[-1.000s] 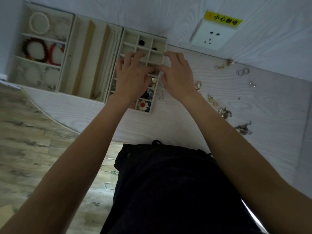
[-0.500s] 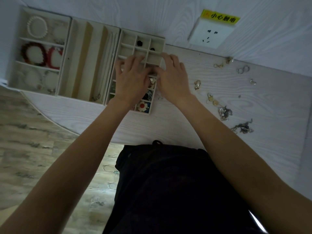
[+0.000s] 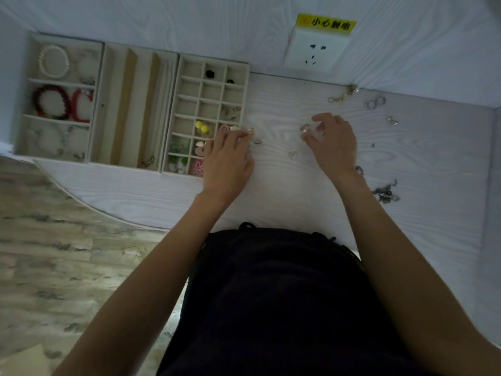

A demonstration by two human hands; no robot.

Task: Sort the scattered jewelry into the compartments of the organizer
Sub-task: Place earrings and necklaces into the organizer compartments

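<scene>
The cream organizer stands at the back left as three trays: a bracelet tray (image 3: 27,109), a long-slot tray (image 3: 108,109) and a small-grid tray (image 3: 245,85) holding yellow beads (image 3: 202,127) and flower pieces. My left hand (image 3: 227,158) lies over the grid tray's near right corner, with a small gold piece (image 3: 250,130) at its fingertips. My right hand (image 3: 334,145) is on the table to the right, thumb and forefinger pinched around a gold earring (image 3: 305,128). A heart-shaped piece (image 3: 292,154) lies between my hands.
Loose jewelry is scattered right of my hands: a gold clasp chain (image 3: 341,95), silver rings (image 3: 375,102), a silver piece (image 3: 392,120) and a silver cluster (image 3: 386,192). A wall socket (image 3: 314,51) sits behind. The table's curved edge (image 3: 108,214) drops to the floor at left.
Both hands have left the grid tray's middle. My right hand has moved right to the loose gold earring; my left has slid to the tray's near right corner.
</scene>
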